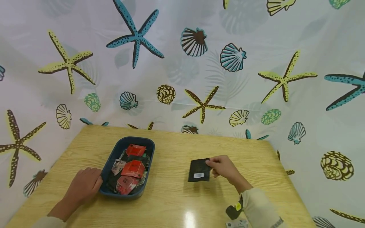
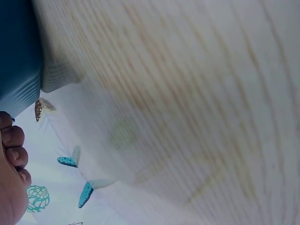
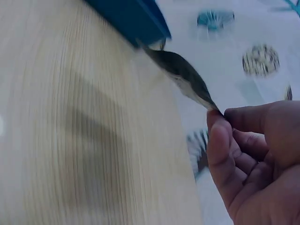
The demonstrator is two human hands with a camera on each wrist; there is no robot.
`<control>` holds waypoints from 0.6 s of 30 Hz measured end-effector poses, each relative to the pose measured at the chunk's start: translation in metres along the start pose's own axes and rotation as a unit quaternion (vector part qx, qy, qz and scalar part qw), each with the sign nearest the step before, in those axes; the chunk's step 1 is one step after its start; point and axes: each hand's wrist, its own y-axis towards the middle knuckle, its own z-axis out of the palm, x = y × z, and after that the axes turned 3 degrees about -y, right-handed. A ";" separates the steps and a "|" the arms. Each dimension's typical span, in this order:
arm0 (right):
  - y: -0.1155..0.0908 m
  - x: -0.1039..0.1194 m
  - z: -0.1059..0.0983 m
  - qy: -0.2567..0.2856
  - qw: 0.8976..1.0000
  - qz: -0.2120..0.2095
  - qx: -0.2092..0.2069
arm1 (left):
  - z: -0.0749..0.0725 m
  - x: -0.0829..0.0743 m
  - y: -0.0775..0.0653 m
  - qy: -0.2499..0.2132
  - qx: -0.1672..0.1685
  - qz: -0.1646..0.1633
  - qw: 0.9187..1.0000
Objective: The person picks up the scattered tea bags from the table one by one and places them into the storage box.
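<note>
A small flat black packet (image 1: pixel 199 170) with a white label hangs above the tabletop in the head view. My right hand (image 1: pixel 223 167) pinches its right edge between thumb and fingers. In the right wrist view the packet (image 3: pixel 180 70) shows edge-on and slightly bent, its far end toward the bin. A dark blue plastic bin (image 1: pixel 152 155) holds several red, black and patterned packets lying loosely over each other. At its left side, my left hand (image 1: pixel 85 183) grips the rim, fingers curled. Part of this hand (image 2: pixel 14 164) shows at the left wrist view's edge.
Below my right sleeve lie a black item with a yellow patch (image 1: pixel 235 209) and a pale packet (image 1: pixel 237 223), partly cut off by the frame. The light wooden table (image 1: pixel 171 148) meets a white curtain (image 1: pixel 176 72) printed with starfish and shells.
</note>
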 end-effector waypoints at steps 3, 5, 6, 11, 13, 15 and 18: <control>0.013 0.029 0.036 0.053 0.997 -0.016 0.044 | -0.002 0.001 0.000 0.010 -0.011 0.011 1.000; 0.020 0.046 0.063 0.080 0.994 -0.022 0.067 | -0.003 0.001 0.000 0.016 -0.015 0.017 1.000; 0.024 0.054 0.077 0.094 0.992 -0.024 0.077 | -0.003 0.002 0.000 0.018 -0.013 0.018 1.000; 0.043 0.086 0.141 0.141 0.984 -0.026 0.111 | -0.004 0.004 0.001 0.009 0.005 0.007 1.000; 0.048 0.096 0.162 0.149 0.982 -0.024 0.113 | -0.004 0.004 0.001 0.005 0.011 0.005 1.000; 0.051 0.105 0.176 0.151 0.981 -0.026 0.119 | -0.003 0.003 0.001 0.003 0.015 0.004 1.000; 0.052 0.113 0.185 0.144 0.979 -0.034 0.138 | -0.002 0.003 -0.001 0.010 0.004 0.010 1.000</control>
